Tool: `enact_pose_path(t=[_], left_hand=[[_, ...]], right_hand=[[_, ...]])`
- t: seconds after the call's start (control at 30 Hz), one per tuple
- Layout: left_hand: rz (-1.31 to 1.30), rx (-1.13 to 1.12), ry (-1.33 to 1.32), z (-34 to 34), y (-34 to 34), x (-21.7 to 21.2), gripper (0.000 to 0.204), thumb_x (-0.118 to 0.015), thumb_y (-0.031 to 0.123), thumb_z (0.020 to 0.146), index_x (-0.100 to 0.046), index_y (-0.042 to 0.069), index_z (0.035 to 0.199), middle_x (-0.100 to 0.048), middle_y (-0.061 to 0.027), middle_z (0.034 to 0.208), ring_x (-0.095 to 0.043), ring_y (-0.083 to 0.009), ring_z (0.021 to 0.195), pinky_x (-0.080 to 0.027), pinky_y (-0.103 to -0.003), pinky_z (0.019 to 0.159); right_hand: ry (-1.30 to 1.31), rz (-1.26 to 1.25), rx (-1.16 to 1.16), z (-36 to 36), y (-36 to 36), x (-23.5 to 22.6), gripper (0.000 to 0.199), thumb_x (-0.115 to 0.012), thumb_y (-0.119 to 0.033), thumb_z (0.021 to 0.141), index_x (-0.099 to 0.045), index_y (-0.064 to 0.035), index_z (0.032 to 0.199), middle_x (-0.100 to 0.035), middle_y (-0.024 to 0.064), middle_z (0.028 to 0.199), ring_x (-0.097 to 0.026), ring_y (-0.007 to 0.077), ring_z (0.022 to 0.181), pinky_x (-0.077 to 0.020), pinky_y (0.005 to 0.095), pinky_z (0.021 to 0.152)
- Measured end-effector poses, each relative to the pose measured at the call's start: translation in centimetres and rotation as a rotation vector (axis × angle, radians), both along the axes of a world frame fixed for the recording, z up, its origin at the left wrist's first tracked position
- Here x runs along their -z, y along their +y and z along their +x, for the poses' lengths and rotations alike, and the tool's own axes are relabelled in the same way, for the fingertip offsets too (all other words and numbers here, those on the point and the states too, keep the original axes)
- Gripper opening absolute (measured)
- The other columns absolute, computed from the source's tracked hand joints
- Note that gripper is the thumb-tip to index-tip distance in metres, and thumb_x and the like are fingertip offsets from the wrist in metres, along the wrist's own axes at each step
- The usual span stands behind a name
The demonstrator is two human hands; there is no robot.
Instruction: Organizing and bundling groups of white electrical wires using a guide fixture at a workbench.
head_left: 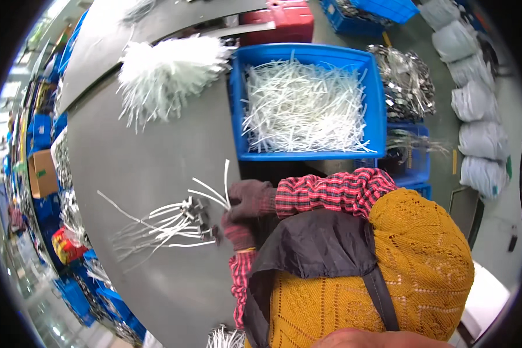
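Our forearms are mostly hidden behind a yellow knit top & dark apron. Right gloved hand point(250, 197) has its fingers pinched shut on thin white plastic strips point(211, 191); left gloved hand point(238, 234) grip can't be made out. Loose white strips w/ dark clips point(165, 227) lie fanned on the grey tabletop point(156, 151), just beside both hands.

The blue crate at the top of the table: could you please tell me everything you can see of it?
The blue crate is a rectangular open-topped bin, plastic by the look of it, with a thick rim and straight walls. It sits flat at the far edge of the grey table and holds a loose heap of thin white strips. A bushy white bundle lies to its left, and a red box stands behind it. Neither hand touches it.
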State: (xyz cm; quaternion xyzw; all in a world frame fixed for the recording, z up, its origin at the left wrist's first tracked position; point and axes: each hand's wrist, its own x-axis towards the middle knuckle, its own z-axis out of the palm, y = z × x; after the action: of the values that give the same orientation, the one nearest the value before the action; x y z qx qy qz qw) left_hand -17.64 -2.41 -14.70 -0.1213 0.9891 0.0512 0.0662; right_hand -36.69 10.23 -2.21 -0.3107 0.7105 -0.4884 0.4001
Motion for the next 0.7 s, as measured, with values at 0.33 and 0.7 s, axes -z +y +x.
enact_pose_path(t=[0.33,0.7], left_hand=[[0.697,-0.291,0.013,-15.4,14.1,-8.6,0.047,-0.070,0.038,0.088,-0.061,0.011,0.126,-0.070,-0.0146,0.107,-0.069,-0.0315,0.096,-0.053,-0.041,0.086],[1.411,-1.153,0.488,-2.5,12.0,-6.6,0.025,-0.065,0.020,0.097,-0.064,0.002,0.114,-0.068,-0.0048,0.095,-0.066,-0.0127,0.078,-0.055,-0.026,0.069]], right_hand=[[-0.283,0.327,0.368,-10.0,15.6,3.3,0.043,-0.069,-0.043,0.083,-0.073,-0.0045,0.102,-0.072,0.0156,0.094,-0.069,0.0241,0.092,-0.0531,0.0345,0.086],[0.403,0.482,0.162,-20.3,17.4,6.1,0.068,-0.070,-0.036,0.086,-0.048,-0.0043,0.141,-0.064,0.0222,0.121,-0.064,0.0339,0.109,-0.0487,0.0402,0.098]])
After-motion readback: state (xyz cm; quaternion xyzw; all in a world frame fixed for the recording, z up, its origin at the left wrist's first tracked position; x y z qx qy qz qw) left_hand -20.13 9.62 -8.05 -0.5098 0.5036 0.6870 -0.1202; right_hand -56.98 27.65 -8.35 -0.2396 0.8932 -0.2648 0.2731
